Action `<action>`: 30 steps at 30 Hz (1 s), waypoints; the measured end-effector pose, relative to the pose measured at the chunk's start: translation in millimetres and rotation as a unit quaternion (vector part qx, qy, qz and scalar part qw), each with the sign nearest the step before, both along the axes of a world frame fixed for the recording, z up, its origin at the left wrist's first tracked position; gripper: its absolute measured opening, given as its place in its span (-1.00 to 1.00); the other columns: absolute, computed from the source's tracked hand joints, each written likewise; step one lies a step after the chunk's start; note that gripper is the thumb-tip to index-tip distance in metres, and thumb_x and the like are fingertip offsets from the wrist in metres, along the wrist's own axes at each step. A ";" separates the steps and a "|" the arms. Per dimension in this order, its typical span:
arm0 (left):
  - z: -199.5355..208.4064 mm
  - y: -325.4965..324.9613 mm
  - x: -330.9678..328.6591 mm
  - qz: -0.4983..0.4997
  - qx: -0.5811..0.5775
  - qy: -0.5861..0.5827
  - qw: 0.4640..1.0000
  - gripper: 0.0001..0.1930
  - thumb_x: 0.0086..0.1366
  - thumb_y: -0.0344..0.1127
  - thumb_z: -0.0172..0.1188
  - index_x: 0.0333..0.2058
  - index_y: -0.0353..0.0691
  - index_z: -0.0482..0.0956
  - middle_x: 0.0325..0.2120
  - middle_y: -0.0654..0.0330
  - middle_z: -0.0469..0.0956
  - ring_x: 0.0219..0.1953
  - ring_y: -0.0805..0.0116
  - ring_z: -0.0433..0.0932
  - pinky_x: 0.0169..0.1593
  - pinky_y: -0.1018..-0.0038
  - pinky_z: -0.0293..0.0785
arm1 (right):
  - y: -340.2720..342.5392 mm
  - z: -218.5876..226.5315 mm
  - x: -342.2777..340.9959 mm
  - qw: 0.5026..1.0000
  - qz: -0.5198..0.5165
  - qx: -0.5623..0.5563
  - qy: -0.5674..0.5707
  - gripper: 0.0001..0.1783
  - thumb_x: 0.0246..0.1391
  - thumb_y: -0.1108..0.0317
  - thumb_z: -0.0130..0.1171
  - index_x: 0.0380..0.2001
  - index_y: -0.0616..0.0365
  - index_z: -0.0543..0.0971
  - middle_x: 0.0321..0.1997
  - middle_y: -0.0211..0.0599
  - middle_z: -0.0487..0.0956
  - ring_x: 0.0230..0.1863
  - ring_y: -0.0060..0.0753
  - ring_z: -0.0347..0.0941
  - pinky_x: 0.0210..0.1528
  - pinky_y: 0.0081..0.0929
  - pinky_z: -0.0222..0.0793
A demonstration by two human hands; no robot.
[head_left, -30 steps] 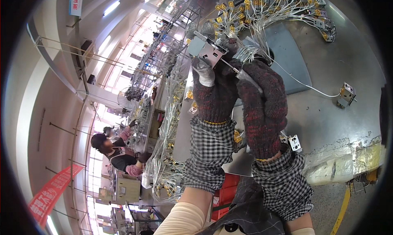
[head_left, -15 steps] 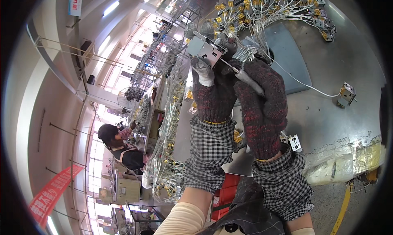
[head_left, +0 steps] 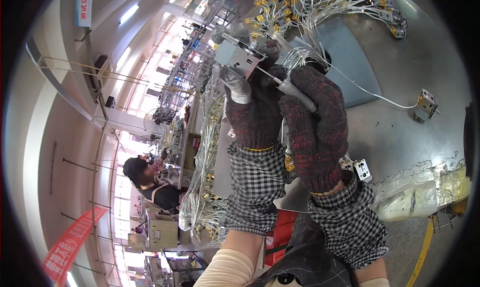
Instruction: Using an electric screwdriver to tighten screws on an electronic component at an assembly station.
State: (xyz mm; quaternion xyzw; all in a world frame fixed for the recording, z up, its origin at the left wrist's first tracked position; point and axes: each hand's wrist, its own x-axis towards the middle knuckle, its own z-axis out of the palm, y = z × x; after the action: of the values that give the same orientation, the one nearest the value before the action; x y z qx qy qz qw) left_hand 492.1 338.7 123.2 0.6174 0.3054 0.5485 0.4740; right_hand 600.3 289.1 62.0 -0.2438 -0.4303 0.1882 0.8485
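My left hand (head_left: 252,104), in a dark knitted glove with a grey-white thumb covering, is closed round a small boxy metal lock-like part (head_left: 240,58). My right hand (head_left: 320,122), in the same kind of glove, is closed round a screwdriver (head_left: 298,95) with a grey handle. Its thin metal shaft reaches up and left to the side of the metal part; the tip's exact contact is hard to make out. White cables (head_left: 302,54) run just beyond the right hand. Checked sleeve covers are on both forearms.
A bundle of white cables with yellow connectors (head_left: 272,12) lies at the far side of the metal table (head_left: 395,137). One cabled metal unit (head_left: 426,105) sits at the right, another (head_left: 362,170) by my right wrist. A person (head_left: 150,182) works off to the left.
Both hands, with the metal part and screwdriver, have shifted slightly left in the picture. The view has tilted a little too. Both grips look the same.
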 end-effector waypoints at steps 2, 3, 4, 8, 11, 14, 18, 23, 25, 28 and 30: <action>0.3 -11.9 9.3 0.079 0.058 0.023 0.995 -0.18 0.20 0.39 0.09 0.17 -0.21 0.28 -0.15 0.10 0.51 -0.28 0.37 0.47 -0.25 0.38 0.50 | 1.2 -0.6 -1.1 0.999 -0.034 0.032 -0.021 -0.61 0.11 0.55 0.19 0.04 0.30 0.47 0.05 -0.03 0.51 0.08 -0.10 0.45 0.15 -0.27 0.37; -2.6 -8.6 9.9 -0.061 -0.014 -0.171 0.983 -0.14 0.20 0.41 0.06 0.18 -0.25 0.29 -0.14 0.11 0.51 -0.26 0.37 0.44 -0.17 0.37 0.48 | -1.0 2.2 -3.3 0.999 -0.030 0.031 -0.013 -0.61 0.11 0.55 0.19 0.04 0.30 0.47 0.05 -0.03 0.51 0.08 -0.10 0.45 0.15 -0.27 0.37; 1.6 -10.9 8.1 -0.055 -0.013 -0.163 0.985 -0.14 0.20 0.41 0.06 0.18 -0.25 0.29 -0.14 0.11 0.51 -0.26 0.37 0.44 -0.17 0.37 0.48 | -4.0 6.7 -5.9 0.999 -0.018 0.030 -0.003 -0.62 0.11 0.54 0.18 0.03 0.30 0.47 0.05 -0.03 0.51 0.07 -0.09 0.46 0.14 -0.27 0.37; -24.5 5.0 14.5 0.017 -0.051 -0.110 0.992 -0.03 0.16 0.48 0.04 0.15 -0.42 0.29 -0.26 0.20 0.42 -0.24 0.37 0.39 -0.16 0.42 0.40 | 6.1 -12.9 -1.1 0.999 -0.024 0.016 -0.024 -0.63 0.13 0.54 0.16 0.04 0.30 0.47 0.05 -0.02 0.51 0.07 -0.09 0.46 0.13 -0.26 0.38; -14.5 1.5 6.8 0.070 -0.047 -0.064 0.994 0.03 0.14 0.51 0.03 0.13 -0.51 0.30 -0.32 0.25 0.38 -0.23 0.37 0.37 -0.16 0.45 0.36 | 1.8 -6.0 -3.0 1.000 -0.004 0.012 -0.010 -0.63 0.14 0.54 0.15 0.04 0.29 0.46 0.05 -0.03 0.50 0.07 -0.10 0.46 0.13 -0.27 0.38; -16.5 7.4 -4.1 -0.046 -0.062 -0.107 0.991 0.04 0.12 0.50 0.07 0.12 -0.54 0.29 -0.34 0.28 0.32 -0.24 0.40 0.32 -0.18 0.47 0.32 | 1.4 -7.1 -2.2 1.000 -0.009 0.008 -0.016 -0.63 0.16 0.53 0.14 0.05 0.29 0.46 0.04 -0.03 0.50 0.06 -0.11 0.47 0.13 -0.28 0.38; -12.2 9.0 -4.1 -0.108 -0.021 -0.111 0.988 0.03 0.12 0.47 0.10 0.11 -0.55 0.30 -0.33 0.30 0.29 -0.26 0.43 0.27 -0.20 0.48 0.30 | -1.6 -1.9 -3.0 1.000 0.010 0.005 0.010 -0.65 0.16 0.52 0.14 0.04 0.29 0.47 0.04 -0.03 0.51 0.06 -0.12 0.47 0.12 -0.28 0.39; -15.9 12.3 -3.5 -0.030 -0.012 -0.070 0.997 0.00 0.12 0.45 0.13 0.09 -0.54 0.31 -0.32 0.28 0.30 -0.26 0.42 0.26 -0.19 0.47 0.30 | 1.1 -5.8 -4.5 1.000 -0.010 0.008 0.000 -0.66 0.18 0.51 0.13 0.04 0.30 0.47 0.03 -0.03 0.51 0.06 -0.14 0.47 0.12 -0.30 0.39; -4.9 -5.0 22.7 -0.035 -0.051 -0.150 0.987 0.01 0.11 0.45 0.13 0.09 -0.54 0.32 -0.30 0.25 0.33 -0.26 0.41 0.27 -0.18 0.47 0.31 | 2.1 -7.8 -0.3 1.000 -0.009 0.004 0.003 -0.66 0.19 0.51 0.12 0.04 0.30 0.46 0.03 -0.03 0.51 0.06 -0.14 0.47 0.12 -0.30 0.39; -11.0 3.5 -7.8 -0.099 -0.065 -0.135 0.984 0.02 0.10 0.47 0.13 0.10 -0.54 0.32 -0.25 0.20 0.36 -0.25 0.39 0.29 -0.16 0.45 0.33 | -2.1 -2.1 -10.3 0.999 0.021 0.008 0.035 -0.65 0.19 0.50 0.12 0.05 0.30 0.46 0.03 -0.04 0.51 0.05 -0.15 0.48 0.12 -0.31 0.39; -9.4 -0.3 5.3 -0.038 -0.065 -0.107 0.991 0.03 0.10 0.48 0.12 0.10 -0.54 0.32 -0.23 0.18 0.37 -0.24 0.38 0.30 -0.16 0.44 0.34 | -1.4 -2.5 -6.9 0.998 0.030 0.005 0.053 -0.65 0.19 0.50 0.12 0.05 0.30 0.46 0.03 -0.04 0.51 0.05 -0.15 0.48 0.12 -0.31 0.39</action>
State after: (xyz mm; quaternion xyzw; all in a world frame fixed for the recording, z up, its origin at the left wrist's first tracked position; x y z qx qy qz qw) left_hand 497.4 338.4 113.8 0.5345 0.2642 0.5717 0.5636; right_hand 593.3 287.7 59.5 -0.2160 -0.3924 0.2246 0.8654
